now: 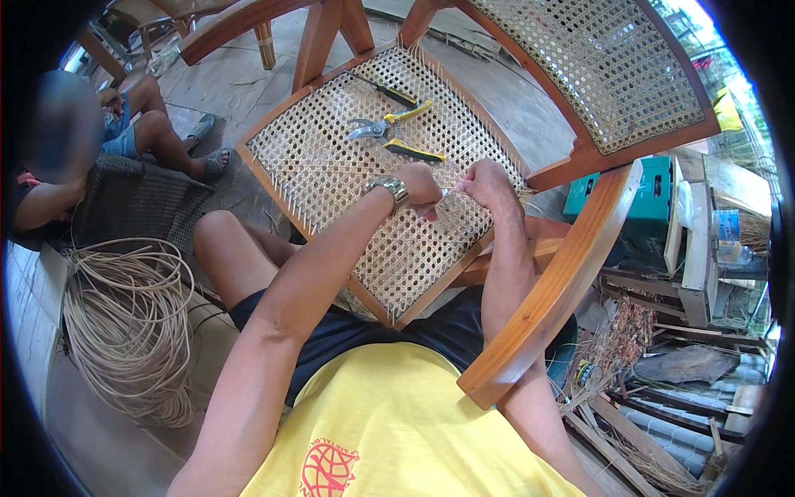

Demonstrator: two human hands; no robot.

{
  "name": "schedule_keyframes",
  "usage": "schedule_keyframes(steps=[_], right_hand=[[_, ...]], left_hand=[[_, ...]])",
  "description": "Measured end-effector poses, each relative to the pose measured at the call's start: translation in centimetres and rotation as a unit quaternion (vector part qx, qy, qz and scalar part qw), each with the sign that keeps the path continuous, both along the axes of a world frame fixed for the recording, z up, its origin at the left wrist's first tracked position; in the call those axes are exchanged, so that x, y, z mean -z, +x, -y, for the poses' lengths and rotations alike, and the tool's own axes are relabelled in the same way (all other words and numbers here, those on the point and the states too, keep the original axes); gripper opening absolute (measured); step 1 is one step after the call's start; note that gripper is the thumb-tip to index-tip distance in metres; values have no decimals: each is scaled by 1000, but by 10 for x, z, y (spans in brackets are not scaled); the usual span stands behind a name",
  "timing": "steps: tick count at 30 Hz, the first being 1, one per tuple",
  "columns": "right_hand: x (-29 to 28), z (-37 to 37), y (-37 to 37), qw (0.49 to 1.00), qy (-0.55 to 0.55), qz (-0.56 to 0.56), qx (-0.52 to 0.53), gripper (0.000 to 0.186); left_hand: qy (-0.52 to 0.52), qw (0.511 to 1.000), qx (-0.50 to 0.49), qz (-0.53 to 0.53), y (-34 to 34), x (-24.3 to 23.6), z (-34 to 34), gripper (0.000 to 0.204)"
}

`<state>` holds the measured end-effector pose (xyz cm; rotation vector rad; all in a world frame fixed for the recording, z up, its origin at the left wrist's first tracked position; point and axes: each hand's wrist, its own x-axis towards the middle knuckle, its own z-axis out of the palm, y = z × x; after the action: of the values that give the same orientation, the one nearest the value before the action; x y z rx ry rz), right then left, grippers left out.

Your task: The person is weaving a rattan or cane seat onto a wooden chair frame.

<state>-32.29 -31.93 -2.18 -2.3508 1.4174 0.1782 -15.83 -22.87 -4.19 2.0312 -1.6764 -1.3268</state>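
Over the woven cane seat (406, 267) of a wooden chair, my two hands meet near the right side. My left hand (418, 186) is closed, with a watch on its wrist. Close beside it, my right hand (489, 184) is closed in a pinch. A small whitish thing (447, 191) shows between the fingers, too small to name. Beyond my hands, pruning shears (379, 129) with yellow handles lie on the cane, beside a thin dark tool (401, 95) with a black-and-yellow handle. Cane ends stick up along the seat's edges.
The wooden armrest (555, 286) crosses above my right forearm; the cane backrest (592, 74) rises at far right. A coil of cane (128, 331) hangs at left, near a seated person (149, 132). Green crates (642, 199) and scrap wood (629, 431) stand at right.
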Motion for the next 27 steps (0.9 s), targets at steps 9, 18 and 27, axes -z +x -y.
schedule_keyframes(steps=[9, 18, 27], right_hand=[[-6, -12, 8, 995, -91, -43, 14, 21], [-19, -21, 10, 996, -63, -67, -20, 28], [-9, -4, 20, 991, -43, -111, -63, 24]], left_hand=[[41, 991, -102, -82, -14, -1, 11, 26], [8, 999, -18, -43, -15, 24, 24, 21], [-120, 979, 133, 101, -9, 48, 12, 27]])
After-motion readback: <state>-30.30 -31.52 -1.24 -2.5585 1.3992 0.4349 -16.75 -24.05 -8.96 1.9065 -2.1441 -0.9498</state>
